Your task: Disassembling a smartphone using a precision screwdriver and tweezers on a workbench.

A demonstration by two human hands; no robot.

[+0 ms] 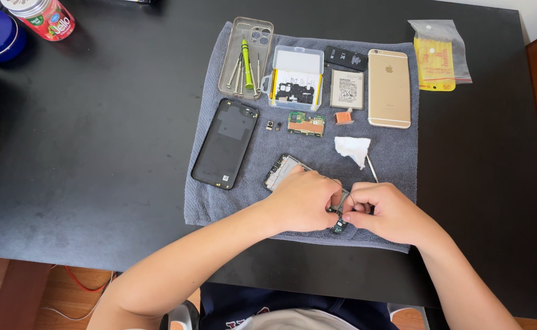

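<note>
Pinching a small green circuit board (339,227) between both hands, left hand (305,200) and right hand (383,211) closed on it, at the opened phone frame (280,171) on the grey towel (219,201). Black back cover (225,143), battery (347,89) and motherboard (305,124) already out; reckon teardown's well along.

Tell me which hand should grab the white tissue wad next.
Probably the right hand: the white tissue wad lies on the grey towel just above it, nearer than to the left hand. Both hands now pinch the small green board.
</note>
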